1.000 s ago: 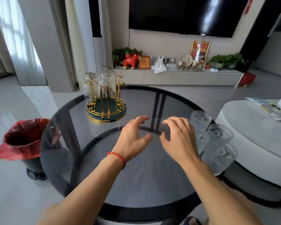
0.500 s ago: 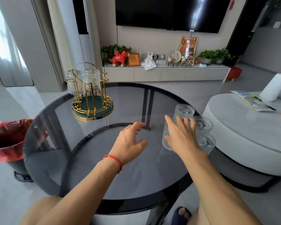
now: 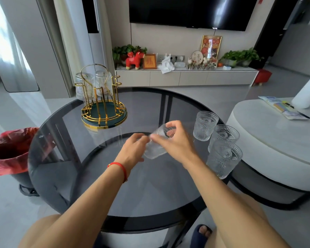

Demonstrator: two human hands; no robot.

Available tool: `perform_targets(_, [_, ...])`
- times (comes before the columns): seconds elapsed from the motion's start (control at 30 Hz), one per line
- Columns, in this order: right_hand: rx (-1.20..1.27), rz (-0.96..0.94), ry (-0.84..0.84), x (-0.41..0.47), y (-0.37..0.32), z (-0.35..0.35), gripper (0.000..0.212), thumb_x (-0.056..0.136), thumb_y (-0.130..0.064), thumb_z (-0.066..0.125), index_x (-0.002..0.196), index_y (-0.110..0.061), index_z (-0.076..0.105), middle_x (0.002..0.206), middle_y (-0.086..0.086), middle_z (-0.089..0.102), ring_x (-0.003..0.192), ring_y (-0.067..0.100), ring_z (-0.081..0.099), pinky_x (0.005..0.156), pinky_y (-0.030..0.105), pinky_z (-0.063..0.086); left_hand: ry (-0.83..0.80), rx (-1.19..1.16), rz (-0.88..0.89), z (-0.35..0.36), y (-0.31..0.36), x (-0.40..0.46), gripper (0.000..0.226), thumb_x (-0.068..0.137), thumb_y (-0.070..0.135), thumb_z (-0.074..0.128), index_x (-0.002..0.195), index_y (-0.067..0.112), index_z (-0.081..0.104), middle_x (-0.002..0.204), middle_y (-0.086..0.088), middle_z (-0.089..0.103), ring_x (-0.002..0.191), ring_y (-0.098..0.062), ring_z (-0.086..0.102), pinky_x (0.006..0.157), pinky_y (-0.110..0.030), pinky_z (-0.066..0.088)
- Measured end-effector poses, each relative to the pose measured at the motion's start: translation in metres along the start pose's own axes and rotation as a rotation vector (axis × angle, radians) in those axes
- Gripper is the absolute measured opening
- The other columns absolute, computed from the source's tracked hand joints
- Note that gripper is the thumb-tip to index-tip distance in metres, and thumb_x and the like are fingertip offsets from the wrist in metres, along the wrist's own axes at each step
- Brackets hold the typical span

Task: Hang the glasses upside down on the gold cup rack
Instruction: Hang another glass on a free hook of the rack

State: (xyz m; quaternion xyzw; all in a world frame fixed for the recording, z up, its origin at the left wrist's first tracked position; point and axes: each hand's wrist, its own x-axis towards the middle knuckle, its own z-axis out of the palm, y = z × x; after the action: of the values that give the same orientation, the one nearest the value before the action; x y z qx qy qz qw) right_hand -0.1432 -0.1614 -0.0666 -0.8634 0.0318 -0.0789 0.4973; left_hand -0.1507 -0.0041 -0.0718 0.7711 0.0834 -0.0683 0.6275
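Note:
A gold cup rack point(image 3: 104, 111) with a dark green base stands at the far left of the round dark glass table point(image 3: 79, 176). Two clear ribbed glasses point(image 3: 93, 85) hang upside down on its back pegs. Over the table's middle I hold one clear patterned glass point(image 3: 155, 147), tilted, with its rim toward the far right. My right hand point(image 3: 175, 142) grips its rim end, and my left hand point(image 3: 132, 149) touches its base end. Three more glasses point(image 3: 220, 138) stand upright at the table's right edge.
A bin with a red bag point(image 3: 9, 149) stands on the floor to the left. A white round table point(image 3: 276, 140) with papers sits close on the right. A TV cabinet point(image 3: 186, 77) with ornaments runs along the back wall.
My right hand has lifted one glass from the group at the right and carried it to the table's middle, tilting it. My left hand has closed in on its base.

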Motion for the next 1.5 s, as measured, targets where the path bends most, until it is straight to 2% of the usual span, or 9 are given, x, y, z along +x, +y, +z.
perform_targets(0.2, [0.454, 0.163, -0.166, 0.0, -0.011, 0.026, 0.085, 0.06, -0.064, 0.087, 0.126, -0.026, 0.049, 0.123, 0.006, 0.068, 0.106, 0.015, 0.073, 0.084, 0.033, 0.059, 0.068, -0.312, -0.025, -0.03, 0.009, 0.012, 0.058, 0.087, 0.036, 0.073, 0.138, 0.016, 0.052, 0.132, -0.008, 0.057, 0.111, -0.029, 0.064, 0.076, -0.041, 0.063])
perform_targets(0.33, [0.307, 0.051, -0.335, 0.009, -0.015, 0.037, 0.084, 0.059, -0.066, 0.084, 0.129, -0.029, 0.057, 0.126, -0.001, 0.07, 0.114, 0.016, 0.069, 0.099, 0.041, 0.058, 0.15, -0.325, 0.083, -0.049, 0.012, 0.021, 0.062, 0.076, 0.028, 0.084, 0.132, 0.02, 0.058, 0.123, -0.012, 0.067, 0.106, -0.029, 0.07, 0.087, -0.045, 0.061])
perform_targets(0.47, [0.224, -0.051, -0.466, 0.025, -0.021, 0.054, 0.081, 0.066, -0.067, 0.081, 0.137, -0.04, 0.056, 0.123, -0.029, 0.061, 0.115, -0.009, 0.055, 0.094, 0.027, 0.05, 0.13, -0.176, 0.25, -0.058, 0.012, 0.03, 0.06, 0.073, 0.031, 0.088, 0.127, 0.03, 0.061, 0.119, -0.006, 0.066, 0.107, -0.022, 0.067, 0.084, -0.036, 0.062])
perform_targets(0.63, [0.242, -0.101, -0.256, 0.072, -0.023, 0.071, 0.077, 0.058, -0.054, 0.092, 0.126, -0.043, 0.058, 0.12, -0.016, 0.073, 0.117, 0.01, 0.068, 0.093, 0.035, 0.059, 0.241, -0.038, 0.371, -0.077, 0.012, 0.058, 0.03, 0.097, 0.03, 0.061, 0.126, 0.02, 0.064, 0.118, -0.001, 0.071, 0.106, -0.013, 0.068, 0.09, -0.035, 0.06])
perform_targets(0.9, [0.375, -0.183, 0.044, 0.176, -0.094, 0.069, 0.091, 0.054, -0.04, 0.093, 0.13, -0.033, 0.046, 0.127, -0.003, 0.066, 0.115, 0.015, 0.065, 0.089, 0.033, 0.056, 0.299, 0.706, 0.289, -0.094, -0.025, 0.1, 0.067, 0.09, 0.015, 0.059, 0.153, 0.024, 0.038, 0.154, -0.004, 0.05, 0.148, -0.028, 0.031, 0.119, -0.048, 0.033])
perform_targets(1.0, [0.425, -0.184, 0.072, 0.208, -0.115, 0.081, 0.086, 0.062, -0.028, 0.096, 0.132, -0.03, 0.046, 0.13, 0.001, 0.065, 0.118, 0.019, 0.063, 0.096, 0.038, 0.056, 0.344, 0.784, 0.285, -0.096, -0.033, 0.109, 0.061, 0.09, 0.019, 0.059, 0.149, 0.026, 0.044, 0.153, 0.002, 0.05, 0.15, -0.028, 0.026, 0.12, -0.049, 0.027])
perform_targets(1.13, [0.429, -0.188, 0.111, 0.238, -0.134, 0.102, 0.079, 0.068, -0.026, 0.094, 0.127, -0.033, 0.043, 0.128, -0.001, 0.064, 0.115, 0.018, 0.063, 0.075, 0.022, 0.052, 0.33, 0.862, 0.282, -0.095, -0.04, 0.112, 0.065, 0.088, 0.016, 0.058, 0.15, 0.025, 0.041, 0.16, 0.004, 0.039, 0.155, -0.027, 0.013, 0.123, -0.051, 0.019])
perform_targets(1.3, [0.327, -0.173, 0.054, 0.268, -0.147, 0.12, 0.089, 0.07, -0.024, 0.095, 0.143, -0.024, 0.045, 0.134, 0.002, 0.063, 0.121, 0.021, 0.06, 0.105, 0.045, 0.054, 0.29, 0.792, 0.223, -0.099, -0.037, 0.115, 0.068, 0.087, 0.013, 0.056, 0.152, 0.025, 0.038, 0.164, 0.004, 0.034, 0.157, -0.025, 0.009, 0.124, -0.054, 0.021])
perform_targets(1.5, [0.11, -0.186, -0.04, 0.275, -0.145, 0.143, 0.1, 0.065, -0.022, 0.098, 0.149, -0.022, 0.044, 0.142, 0.005, 0.057, 0.127, 0.024, 0.053, 0.1, 0.039, 0.049, 0.285, 0.712, 0.16, -0.095, -0.033, 0.117, 0.067, 0.086, 0.012, 0.054, 0.15, 0.023, 0.039, 0.163, 0.002, 0.036, 0.157, -0.023, 0.007, 0.116, -0.056, 0.037])
